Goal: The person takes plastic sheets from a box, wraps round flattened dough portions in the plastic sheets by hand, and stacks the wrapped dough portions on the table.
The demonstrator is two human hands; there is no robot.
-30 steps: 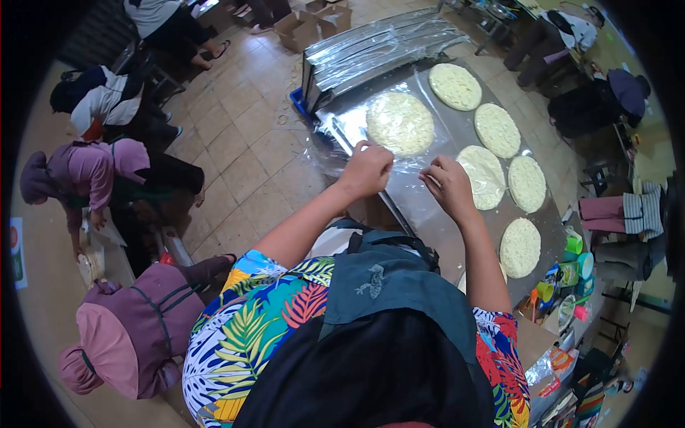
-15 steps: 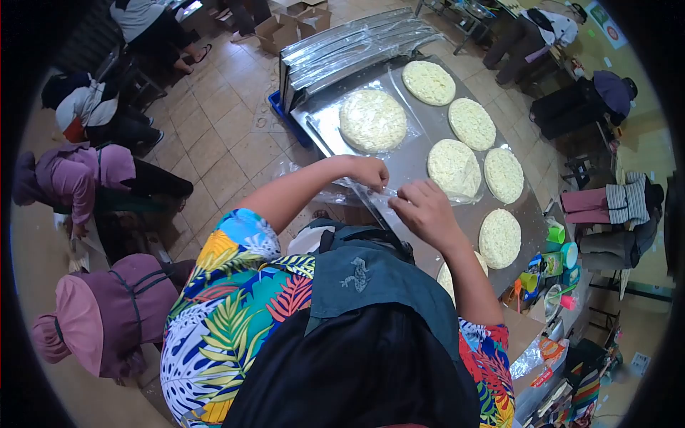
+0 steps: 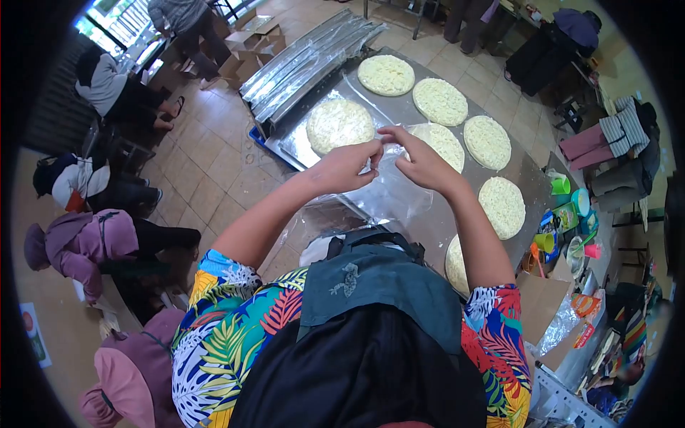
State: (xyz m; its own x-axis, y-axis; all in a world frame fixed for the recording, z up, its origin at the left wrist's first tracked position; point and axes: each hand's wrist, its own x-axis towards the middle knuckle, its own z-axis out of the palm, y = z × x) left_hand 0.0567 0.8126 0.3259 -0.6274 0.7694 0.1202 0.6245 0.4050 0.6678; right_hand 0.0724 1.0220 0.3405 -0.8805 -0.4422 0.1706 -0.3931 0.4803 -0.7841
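Both my hands hold a thin clear plastic sheet (image 3: 399, 189) over the metal table. My left hand (image 3: 346, 167) has its fingers closed on the sheet's upper edge, just below a round pale slab (image 3: 340, 125) with a shiny cover. To its right my right hand (image 3: 424, 160) pinches the same edge, thumb and forefinger near my left fingertips. Part of another round slab (image 3: 439, 145) lies behind my right hand. The sheet hangs down toward my apron.
More round slabs (image 3: 487, 143) lie on the metal table (image 3: 524, 182). Long wrapped metal pieces (image 3: 307, 68) stand at its far left edge. Cups and tubs (image 3: 564, 214) crowd the right side. Several people work around, one in purple (image 3: 107, 242) at the left.
My hands have come together and moved up toward the covered slab, with the clear sheet now spread below them. The view has shifted, so the table's things appear further left.
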